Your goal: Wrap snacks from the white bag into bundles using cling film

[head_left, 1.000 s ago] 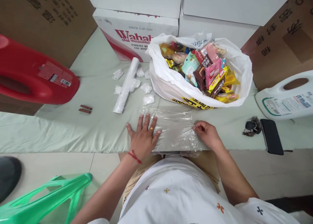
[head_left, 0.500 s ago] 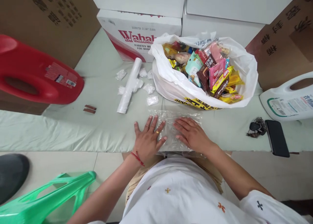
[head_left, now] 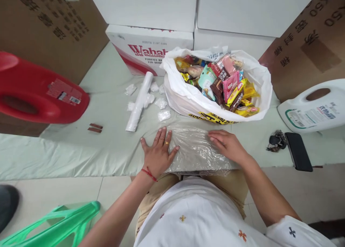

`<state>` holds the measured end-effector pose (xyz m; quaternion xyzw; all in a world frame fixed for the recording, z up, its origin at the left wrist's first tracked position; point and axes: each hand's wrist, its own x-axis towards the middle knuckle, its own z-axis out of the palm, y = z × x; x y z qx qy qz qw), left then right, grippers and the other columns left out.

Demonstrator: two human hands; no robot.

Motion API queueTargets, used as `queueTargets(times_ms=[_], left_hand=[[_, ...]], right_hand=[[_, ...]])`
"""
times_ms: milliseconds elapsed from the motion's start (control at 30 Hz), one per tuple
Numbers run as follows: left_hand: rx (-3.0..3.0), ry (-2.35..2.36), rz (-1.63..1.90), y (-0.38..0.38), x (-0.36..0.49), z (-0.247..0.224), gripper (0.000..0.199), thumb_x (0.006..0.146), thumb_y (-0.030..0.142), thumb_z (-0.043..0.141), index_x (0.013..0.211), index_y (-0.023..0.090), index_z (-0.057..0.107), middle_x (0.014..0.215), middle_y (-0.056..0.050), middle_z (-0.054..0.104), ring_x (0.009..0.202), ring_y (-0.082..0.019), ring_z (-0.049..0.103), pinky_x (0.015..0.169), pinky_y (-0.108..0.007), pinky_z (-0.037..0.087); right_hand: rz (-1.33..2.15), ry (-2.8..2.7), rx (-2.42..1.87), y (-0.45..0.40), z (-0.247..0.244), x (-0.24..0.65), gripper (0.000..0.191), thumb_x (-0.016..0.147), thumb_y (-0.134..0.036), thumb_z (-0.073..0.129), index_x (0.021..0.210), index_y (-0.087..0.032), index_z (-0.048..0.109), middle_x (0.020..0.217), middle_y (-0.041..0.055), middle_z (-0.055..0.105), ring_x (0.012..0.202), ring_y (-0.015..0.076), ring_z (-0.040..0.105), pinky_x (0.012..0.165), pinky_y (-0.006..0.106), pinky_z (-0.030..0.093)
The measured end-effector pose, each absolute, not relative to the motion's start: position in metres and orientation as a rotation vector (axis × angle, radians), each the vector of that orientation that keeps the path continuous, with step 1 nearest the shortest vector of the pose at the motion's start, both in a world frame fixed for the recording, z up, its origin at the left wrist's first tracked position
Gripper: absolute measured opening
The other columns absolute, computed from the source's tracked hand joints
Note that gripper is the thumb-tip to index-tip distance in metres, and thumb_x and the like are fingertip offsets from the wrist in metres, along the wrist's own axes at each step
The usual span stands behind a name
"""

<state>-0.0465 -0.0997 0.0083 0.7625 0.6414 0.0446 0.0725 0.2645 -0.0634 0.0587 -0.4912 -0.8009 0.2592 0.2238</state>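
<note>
A crinkled clear plastic bag (head_left: 192,150) lies flat at the table's front edge, its lower part hanging over the edge. My left hand (head_left: 157,151) rests palm down on the bag's left side, fingers spread. On its right side lies my right hand (head_left: 228,144), fingers stretched toward the left and touching the plastic. Just beyond the bag stands a white shopping bag (head_left: 178,96) full of wrapped snacks (head_left: 223,83). Left of that are a white plastic roll (head_left: 139,102) and several small folded clear packets (head_left: 164,115).
A red jug (head_left: 40,92) stands at the left, beside two small brown strips (head_left: 95,128). On the right are a white jug (head_left: 315,106), keys (head_left: 276,141) and a black phone (head_left: 298,151). Cardboard boxes (head_left: 148,53) line the back. A green stool (head_left: 54,227) stands on the floor.
My right hand has slid to the right across the plastic bag, which now shows spread wider and flatter. My left hand stays on its left side. The camera view has shifted slightly.
</note>
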Motion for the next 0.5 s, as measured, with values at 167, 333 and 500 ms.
queueTargets(times_ms=[167,333,500], left_hand=[[2.307,1.917,0.137,-0.1,-0.047,0.007,0.067,0.109,0.053,0.028,0.168,0.021,0.032,0.174,-0.02,0.026,0.161,-0.037,0.031,0.12,-0.084,-0.005],[2.308,1.911,0.168,-0.099,-0.047,0.008,0.066,0.109,0.051,0.029,0.168,0.022,0.033,0.174,-0.019,0.028,0.16,-0.038,0.032,0.121,-0.084,-0.003],[2.307,1.907,0.187,-0.099,-0.047,0.006,0.066,0.109,0.052,0.028,0.167,0.02,0.034,0.174,-0.019,0.028,0.161,-0.036,0.033,0.121,-0.083,-0.005]], right_hand=[[0.108,-2.082,-1.462,-0.039,0.144,0.312,0.031,0.105,-0.04,0.055,0.127,-0.029,0.074,0.118,0.0066,0.078,0.11,0.0277,0.073,0.102,0.045,0.057],[-0.191,-2.565,-1.356,0.05,0.144,0.34,0.055,0.101,-0.039,0.061,0.153,-0.022,0.054,0.16,0.0108,0.054,0.156,0.0352,0.036,0.128,0.068,0.022],[-0.229,-2.663,-1.296,0.067,0.143,0.356,0.039,0.11,-0.038,0.039,0.125,-0.025,0.073,0.128,0.0083,0.073,0.14,0.0294,0.055,0.122,0.059,0.037]])
